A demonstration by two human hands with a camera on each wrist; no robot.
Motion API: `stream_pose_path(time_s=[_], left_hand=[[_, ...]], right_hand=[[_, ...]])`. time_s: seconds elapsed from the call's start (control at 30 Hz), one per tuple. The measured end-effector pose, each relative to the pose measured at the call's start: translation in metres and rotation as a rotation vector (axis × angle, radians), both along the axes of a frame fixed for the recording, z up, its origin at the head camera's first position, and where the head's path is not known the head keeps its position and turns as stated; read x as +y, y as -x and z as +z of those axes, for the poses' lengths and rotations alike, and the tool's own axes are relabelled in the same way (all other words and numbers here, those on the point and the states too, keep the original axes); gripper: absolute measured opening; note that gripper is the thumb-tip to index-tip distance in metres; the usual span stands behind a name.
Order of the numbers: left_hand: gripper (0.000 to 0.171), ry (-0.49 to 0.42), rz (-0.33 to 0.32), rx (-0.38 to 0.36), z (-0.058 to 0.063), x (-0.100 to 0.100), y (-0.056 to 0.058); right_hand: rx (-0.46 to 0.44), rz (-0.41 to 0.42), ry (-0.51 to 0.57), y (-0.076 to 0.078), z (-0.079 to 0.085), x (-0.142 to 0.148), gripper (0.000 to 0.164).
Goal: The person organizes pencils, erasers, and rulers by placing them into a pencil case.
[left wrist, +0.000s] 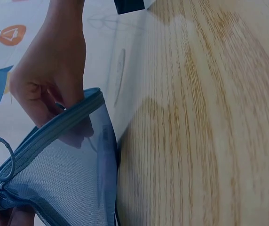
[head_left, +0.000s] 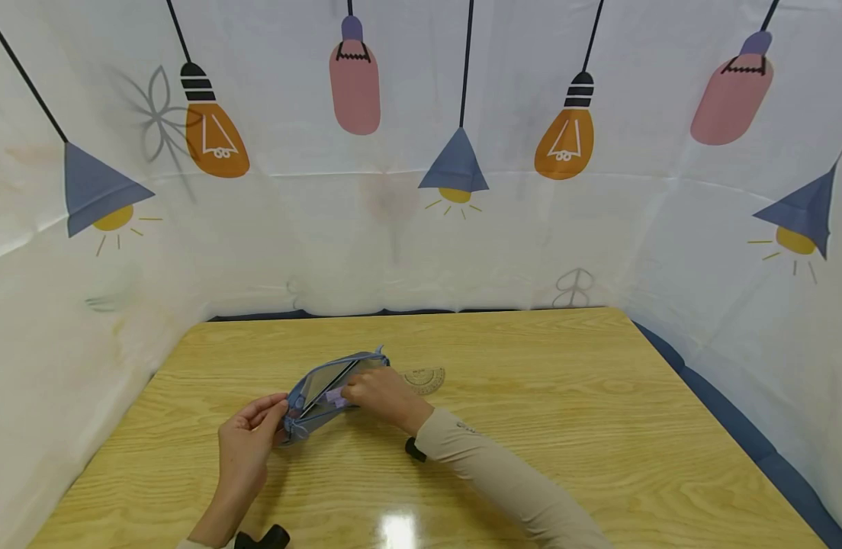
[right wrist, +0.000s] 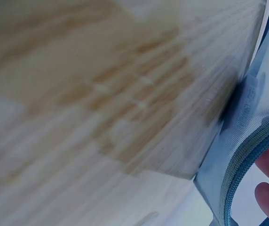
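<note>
A blue mesh zip pouch (head_left: 318, 424) stands open at the top on the wooden table, tilted up toward the right. My left hand (head_left: 245, 438) pinches its near left corner; a ring-shaped zipper pull (left wrist: 13, 162) hangs beside those fingers. From the right, my right hand (head_left: 387, 393) reaches into the opening, its fingertips showing through the mesh in the left wrist view. Close to these fingertips lies a light purple item (head_left: 335, 397) inside the pouch. Whether the fingers hold it is hidden. A long dark-edged strip also lies inside.
A clear protractor (head_left: 426, 380) lies on the table (head_left: 565, 427) just behind the right hand. White cloth with printed lamps (head_left: 455, 244) hangs around the back and sides of the table.
</note>
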State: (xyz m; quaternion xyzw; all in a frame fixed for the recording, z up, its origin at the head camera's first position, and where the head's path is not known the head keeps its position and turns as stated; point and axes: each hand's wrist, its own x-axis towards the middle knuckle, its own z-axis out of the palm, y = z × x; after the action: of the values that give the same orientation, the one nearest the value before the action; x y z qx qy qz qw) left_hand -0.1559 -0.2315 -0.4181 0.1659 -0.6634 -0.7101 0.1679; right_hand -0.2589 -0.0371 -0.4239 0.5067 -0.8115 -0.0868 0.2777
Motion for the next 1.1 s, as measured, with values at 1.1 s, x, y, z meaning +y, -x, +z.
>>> stream_pose_path(time_s=[1.1], left_hand=[[0.017, -0.006, 0.022, -0.016, 0.001, 0.000, 0.002]], right_hand=[[-0.002, 0.100, 0.213, 0.001, 0.012, 0.013, 0.021]])
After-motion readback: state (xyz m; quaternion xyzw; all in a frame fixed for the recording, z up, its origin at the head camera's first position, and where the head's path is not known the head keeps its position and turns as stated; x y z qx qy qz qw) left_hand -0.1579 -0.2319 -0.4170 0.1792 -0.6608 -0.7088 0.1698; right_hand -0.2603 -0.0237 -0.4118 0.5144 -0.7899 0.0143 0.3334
